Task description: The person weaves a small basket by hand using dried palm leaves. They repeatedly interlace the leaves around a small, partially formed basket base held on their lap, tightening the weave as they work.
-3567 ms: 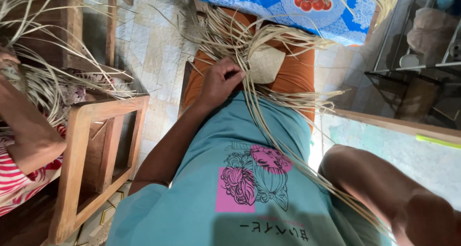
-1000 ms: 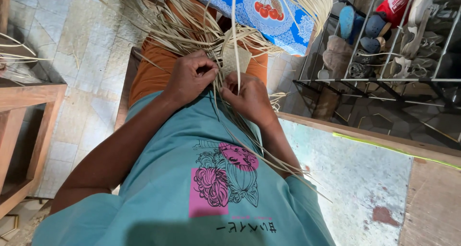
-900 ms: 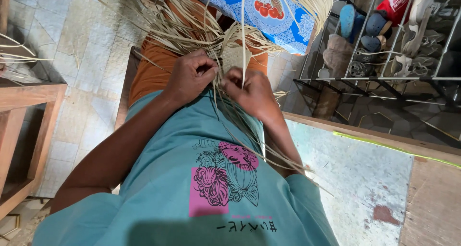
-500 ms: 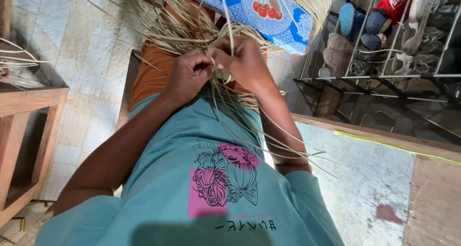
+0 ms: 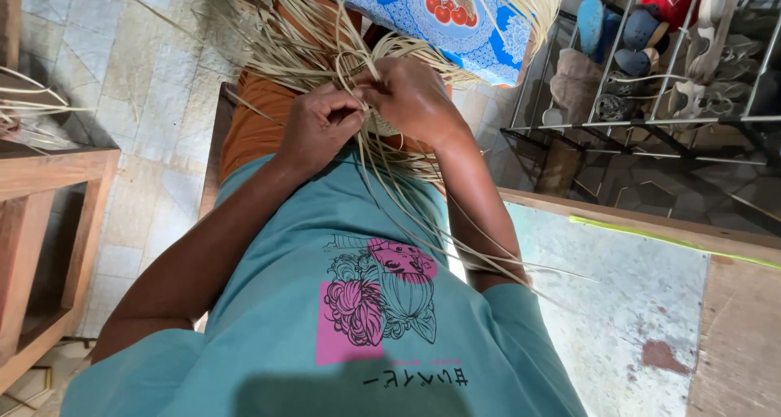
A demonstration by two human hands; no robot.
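Floor was pale stone tiles, kinda worn and patchy. A wooden frame piece of furniture sat off on one side. On the other side stood a wire shoe rack stuffed with shoes, next to a blue cloth with cherries on it. Soft daylight, and a scuffed painted tabletop with a wooden edge

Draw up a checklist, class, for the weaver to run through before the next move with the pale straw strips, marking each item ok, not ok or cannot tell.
1. Left hand pinches the pale straw strips: ok.
2. Right hand grips the strips beside it: ok.
3. Hands close together over the orange lap cloth: ok.
4. Loose strip ends untangled: not ok, they splay everywhere.
5. Woven piece under the fingers even: cannot tell, hidden.
6. Long strands clear of the teal printed shirt: not ok, several trail across it.
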